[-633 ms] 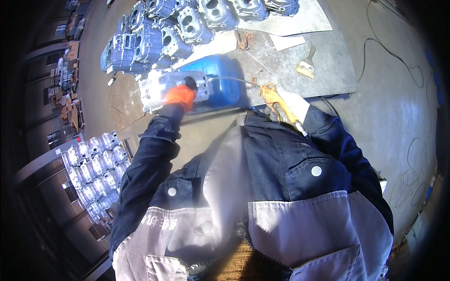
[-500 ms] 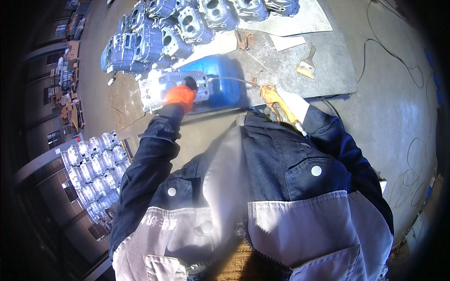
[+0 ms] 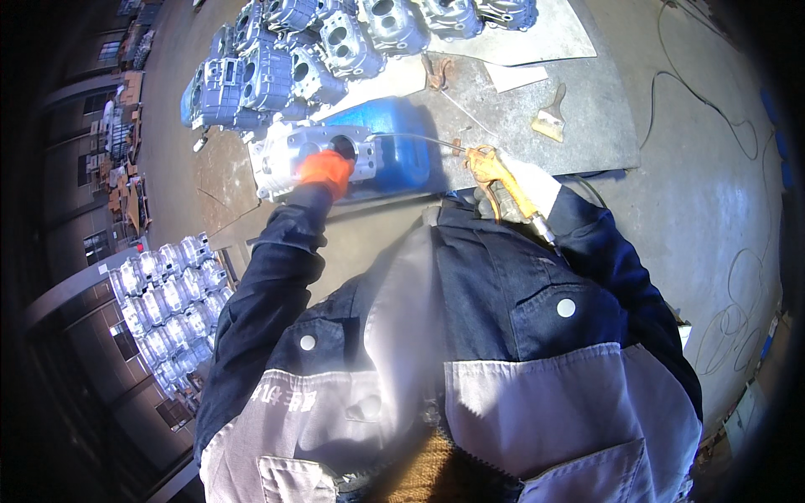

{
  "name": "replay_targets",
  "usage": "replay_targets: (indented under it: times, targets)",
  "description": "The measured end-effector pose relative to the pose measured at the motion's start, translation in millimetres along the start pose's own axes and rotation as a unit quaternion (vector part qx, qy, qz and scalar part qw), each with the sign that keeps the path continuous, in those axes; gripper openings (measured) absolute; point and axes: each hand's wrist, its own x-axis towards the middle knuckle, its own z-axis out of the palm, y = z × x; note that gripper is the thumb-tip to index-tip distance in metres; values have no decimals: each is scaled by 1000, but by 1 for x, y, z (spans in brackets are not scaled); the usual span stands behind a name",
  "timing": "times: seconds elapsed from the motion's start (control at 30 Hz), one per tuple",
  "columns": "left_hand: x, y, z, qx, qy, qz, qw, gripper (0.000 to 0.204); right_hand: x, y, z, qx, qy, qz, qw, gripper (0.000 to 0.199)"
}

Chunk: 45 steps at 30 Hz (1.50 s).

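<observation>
- The grey cast-metal housing (image 3: 312,155) is seen lying on its side on the worktop (image 3: 537,126), its round bore turned up and toward the camera, with a blue canister (image 3: 401,151) touching it on the right.
- Against the two views from a moment ago, nothing about the housing is found to have shifted: it lies at the same spot and the same tilt, so the work in hand is judged to be in a steady holding phase rather than a repositioning.
- The left hand (image 3: 325,170), in an orange glove, is kept pressed on the near edge of the housing beside the bore; its grip is closed down onto the casting, as before.
- The right hand (image 3: 513,180), in a pale glove, is kept wrapped around a yellow-handled air gun (image 3: 495,174); its thin nozzle tube is aimed leftward at the housing, and its place has not changed either. The grip is shut around the handle; whether the trigger is pressed cannot be told.
- The unchanged pose is taken to mean that the same bore is being treated without interruption.
- A paintbrush (image 3: 549,121) and a pair of rusty pliers (image 3: 434,71) are seen farther back on the worktop, well apart from both hands.
- More housings (image 3: 335,42) are ranged along the far edge, and a further batch (image 3: 163,289) is stacked low at the left.
</observation>
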Motion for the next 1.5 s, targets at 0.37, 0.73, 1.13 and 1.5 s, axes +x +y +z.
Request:
replay_targets:
  times: [0.37, 0.73, 1.13, 1.5]
  targets:
    - [-1, -3, 4, -2, 6, 6, 1000, 30, -18, -3, 4, -14, 108, 99, 989, 41]
    - [0, -6, 8, 13, -6, 18, 1000, 30, -18, -7, 21, 71, 119, 96, 986, 42]
    - [-6, 4, -14, 3, -47, -11, 999, 28, -11, 9, 8, 30, 74, 65, 995, 42]
    - [-4, 0, -4, -8, -33, -13, 999, 27, -24, -1, 27, 62, 97, 55, 992, 41]
